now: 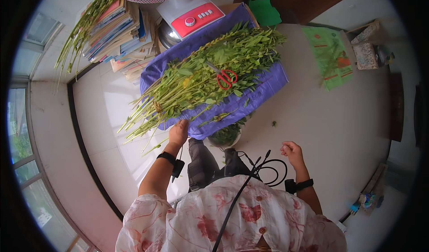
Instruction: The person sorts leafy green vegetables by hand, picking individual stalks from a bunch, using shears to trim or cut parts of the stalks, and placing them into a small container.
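A large bundle of leafy green plant stems [214,64] lies across a purple plastic sheet [264,84], cut ends toward the lower left. Red-handled scissors [225,79] rest on top of the leaves. My left hand [179,132] is at the sheet's near edge, below the stems; whether its fingers grip a stem or the sheet cannot be told. My right hand [291,149] is raised to the right, away from the bundle, fingers curled; whether something small is between them cannot be told. Below the sheet, a round container [225,135] of green leaves is partly hidden.
An electric fan [194,15] stands behind the sheet, beside stacked papers and books [114,34] with more stems [75,37] on top. A green plastic stool [263,3] is at the back. A green printed bag [330,57] lies right. Black cables [274,171] loop near my lap.
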The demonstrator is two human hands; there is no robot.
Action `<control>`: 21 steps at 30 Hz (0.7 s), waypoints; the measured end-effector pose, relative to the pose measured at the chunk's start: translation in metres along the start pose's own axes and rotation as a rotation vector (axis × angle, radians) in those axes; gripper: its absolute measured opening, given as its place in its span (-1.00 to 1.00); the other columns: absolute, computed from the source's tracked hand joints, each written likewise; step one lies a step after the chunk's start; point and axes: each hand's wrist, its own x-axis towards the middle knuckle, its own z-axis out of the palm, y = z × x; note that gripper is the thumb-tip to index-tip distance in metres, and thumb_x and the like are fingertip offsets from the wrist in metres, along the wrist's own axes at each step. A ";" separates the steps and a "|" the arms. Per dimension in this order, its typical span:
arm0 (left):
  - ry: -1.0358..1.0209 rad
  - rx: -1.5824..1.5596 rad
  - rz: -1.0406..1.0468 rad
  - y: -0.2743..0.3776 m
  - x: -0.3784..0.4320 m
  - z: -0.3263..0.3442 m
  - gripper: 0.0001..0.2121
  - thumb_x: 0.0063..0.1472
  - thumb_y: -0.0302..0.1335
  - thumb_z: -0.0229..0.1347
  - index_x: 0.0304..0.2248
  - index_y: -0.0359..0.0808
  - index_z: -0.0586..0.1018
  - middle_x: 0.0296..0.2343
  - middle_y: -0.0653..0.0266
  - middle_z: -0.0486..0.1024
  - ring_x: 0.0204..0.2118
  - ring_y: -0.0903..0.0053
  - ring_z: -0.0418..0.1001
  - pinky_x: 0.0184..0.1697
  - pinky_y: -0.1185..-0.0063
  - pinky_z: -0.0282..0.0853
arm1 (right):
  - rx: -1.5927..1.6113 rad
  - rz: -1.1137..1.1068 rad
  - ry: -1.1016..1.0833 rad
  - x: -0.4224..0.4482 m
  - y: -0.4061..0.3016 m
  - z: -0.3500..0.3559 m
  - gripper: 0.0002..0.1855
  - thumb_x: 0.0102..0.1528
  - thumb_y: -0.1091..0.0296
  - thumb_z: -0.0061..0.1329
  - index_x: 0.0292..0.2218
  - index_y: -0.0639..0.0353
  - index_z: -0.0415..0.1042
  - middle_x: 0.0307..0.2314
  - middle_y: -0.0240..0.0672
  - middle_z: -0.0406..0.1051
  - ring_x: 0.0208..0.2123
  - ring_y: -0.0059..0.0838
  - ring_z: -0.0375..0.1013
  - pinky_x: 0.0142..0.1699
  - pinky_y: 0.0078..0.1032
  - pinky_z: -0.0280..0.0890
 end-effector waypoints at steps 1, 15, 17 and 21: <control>0.029 -0.001 0.046 0.011 -0.013 -0.022 -0.81 0.26 -0.33 -0.07 -0.31 -0.21 0.53 -0.39 0.05 0.51 -0.35 0.09 0.49 -0.30 0.25 0.37 | 0.016 -0.014 0.005 0.004 -0.005 0.000 -0.78 0.17 0.43 -0.11 -0.16 0.29 0.43 -0.44 -0.31 0.50 -0.49 -0.61 0.44 -0.34 -0.63 0.35; 0.012 -0.350 0.163 0.114 -0.138 -0.133 -0.93 0.18 -0.59 0.06 -0.34 -0.40 0.55 -0.56 0.22 0.45 -0.55 0.50 0.39 -0.45 0.59 0.31 | 0.424 -0.392 -0.369 0.038 -0.171 -0.011 -0.50 0.19 0.40 -0.06 0.13 0.21 0.17 -0.11 -0.25 0.37 -0.35 -0.60 0.44 -0.26 -0.65 0.34; 0.001 -0.426 0.139 0.116 -0.151 -0.128 -0.91 0.22 -0.58 0.03 -0.34 -0.42 0.55 -0.59 0.30 0.42 -0.55 0.61 0.34 -0.46 0.62 0.28 | 0.553 -0.392 -0.400 0.044 -0.189 -0.008 -0.54 0.20 0.36 -0.05 0.10 0.21 0.22 -0.14 -0.30 0.38 -0.37 -0.58 0.44 -0.30 -0.65 0.33; -0.007 -0.527 0.032 0.121 -0.173 -0.126 -0.87 0.26 -0.54 0.01 -0.34 -0.42 0.55 -0.62 0.41 0.38 -0.55 0.70 0.29 -0.47 0.65 0.24 | 0.373 -0.519 -0.374 0.048 -0.199 -0.004 -0.57 0.16 0.32 0.01 0.04 0.18 0.30 -0.13 -0.33 0.37 -0.40 -0.55 0.45 -0.32 -0.58 0.34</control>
